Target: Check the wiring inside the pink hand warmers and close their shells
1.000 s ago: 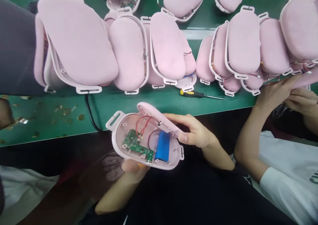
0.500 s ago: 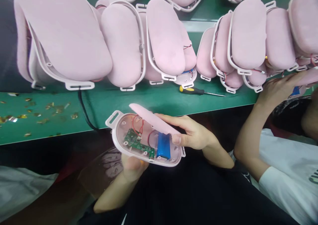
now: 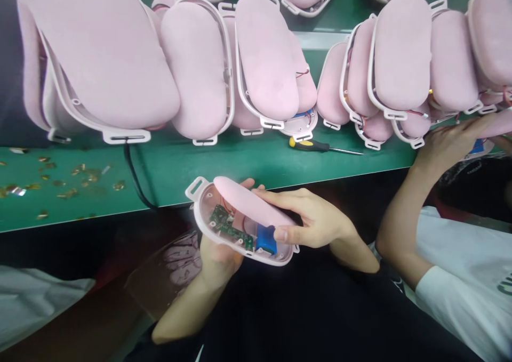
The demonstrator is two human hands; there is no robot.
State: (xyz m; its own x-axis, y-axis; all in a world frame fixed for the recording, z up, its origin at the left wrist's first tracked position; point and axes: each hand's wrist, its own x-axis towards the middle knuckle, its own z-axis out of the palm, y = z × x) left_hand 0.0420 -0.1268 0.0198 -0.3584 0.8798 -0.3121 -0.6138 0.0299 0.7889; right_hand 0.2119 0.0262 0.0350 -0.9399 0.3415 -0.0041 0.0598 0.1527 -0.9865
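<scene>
My left hand [image 3: 221, 258] supports a pale pink oval plastic casing [image 3: 204, 218] from below, its fingertips partly showing behind the far rim. My right hand [image 3: 310, 218] grips a pink padded cover [image 3: 250, 202] between thumb and fingers, tilted over the casing. Inside the casing are a green circuit board [image 3: 230, 228], a blue battery pack [image 3: 266, 239] and thin red wires [image 3: 224, 204]. The cover hides part of the wires and of the casing's far side. A strap loop [image 3: 196, 188] sticks out at the casing's left end.
Pink casings with covers [image 3: 266, 58] crowd the green workbench [image 3: 180, 159]. A yellow-and-black screwdriver [image 3: 310, 145] lies near its front edge. Small gold-coloured pieces [image 3: 92, 175] are scattered at left, beside a black cable [image 3: 134, 178]. At right, a co-worker's arm [image 3: 416, 191] reaches over the bench edge.
The casing has shifted slightly right in my left hand. My right hand has lowered the cover closer over it, hiding more of the wires and battery.
</scene>
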